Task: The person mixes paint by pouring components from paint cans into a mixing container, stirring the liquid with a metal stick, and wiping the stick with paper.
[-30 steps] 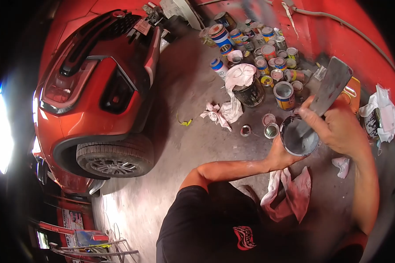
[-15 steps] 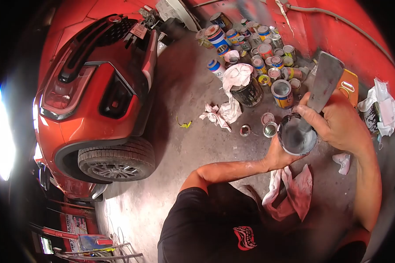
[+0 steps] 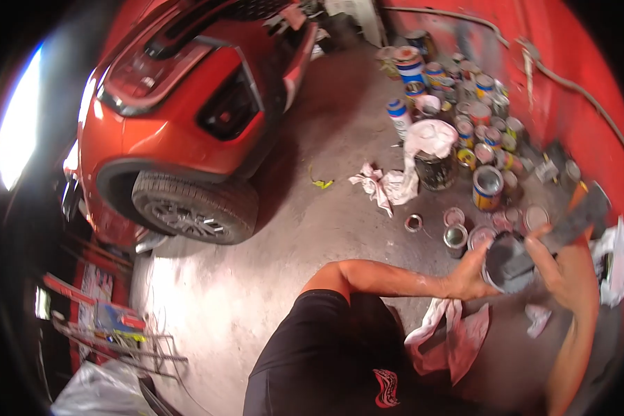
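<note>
My left hand [image 3: 470, 276] is wrapped round the side of an open can [image 3: 496, 272] with grey material inside. Over the can's right side, my right hand [image 3: 560, 272] grips a flat grey spatula [image 3: 581, 220]. The wide end of this tool points up and right, and its other end reaches into the can. Several lids and small tins lie on the floor just beyond the can, among them an open tin [image 3: 455, 236]. A blue and yellow can [image 3: 488, 187] stands farther up.
Many paint cans [image 3: 480, 111] stand by the red wall [image 3: 561, 41]. A black bucket [image 3: 437, 171] has a white cloth [image 3: 431, 139] on top. Another cloth [image 3: 454, 340] lies near my body. An orange-red car [image 3: 166, 142] occupies the left, with a metal stand [image 3: 118, 333] below it.
The view has shifted, so the car and cans sit differently in frame. Both hands, the can and the spatula now appear lower and farther right, and the spatula is tilted more to the right.
</note>
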A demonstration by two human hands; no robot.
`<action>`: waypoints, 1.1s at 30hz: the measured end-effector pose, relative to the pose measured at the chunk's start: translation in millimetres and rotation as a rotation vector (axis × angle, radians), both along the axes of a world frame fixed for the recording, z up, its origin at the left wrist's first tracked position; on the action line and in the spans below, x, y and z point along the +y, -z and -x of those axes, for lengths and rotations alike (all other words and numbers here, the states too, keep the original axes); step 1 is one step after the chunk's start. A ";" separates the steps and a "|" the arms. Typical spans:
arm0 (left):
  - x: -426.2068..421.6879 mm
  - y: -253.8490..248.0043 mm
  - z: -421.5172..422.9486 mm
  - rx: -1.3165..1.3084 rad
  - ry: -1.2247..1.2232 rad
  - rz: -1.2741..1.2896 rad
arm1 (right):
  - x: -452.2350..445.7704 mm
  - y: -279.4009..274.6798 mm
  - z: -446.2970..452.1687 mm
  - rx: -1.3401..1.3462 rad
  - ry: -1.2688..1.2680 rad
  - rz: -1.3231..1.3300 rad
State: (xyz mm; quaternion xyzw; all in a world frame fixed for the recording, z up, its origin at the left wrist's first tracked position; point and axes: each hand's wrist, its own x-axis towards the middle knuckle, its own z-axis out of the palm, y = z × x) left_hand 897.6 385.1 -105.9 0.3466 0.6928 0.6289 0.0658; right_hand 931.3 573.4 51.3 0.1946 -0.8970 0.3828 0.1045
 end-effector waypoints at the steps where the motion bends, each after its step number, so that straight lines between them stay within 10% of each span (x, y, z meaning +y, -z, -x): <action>1: -2.8 -3.2 1.3 0.043 -0.001 0.053 | 0.0 -3.3 1.2 0.117 -0.003 -0.087; 4: -0.2 -3.7 -0.5 0.054 -0.070 0.030 | -13.2 -12.5 -0.5 -0.328 0.141 0.042; 33: -9.5 -20.7 -1.5 -0.183 0.002 0.025 | -27.3 -12.7 2.0 0.052 -0.087 0.172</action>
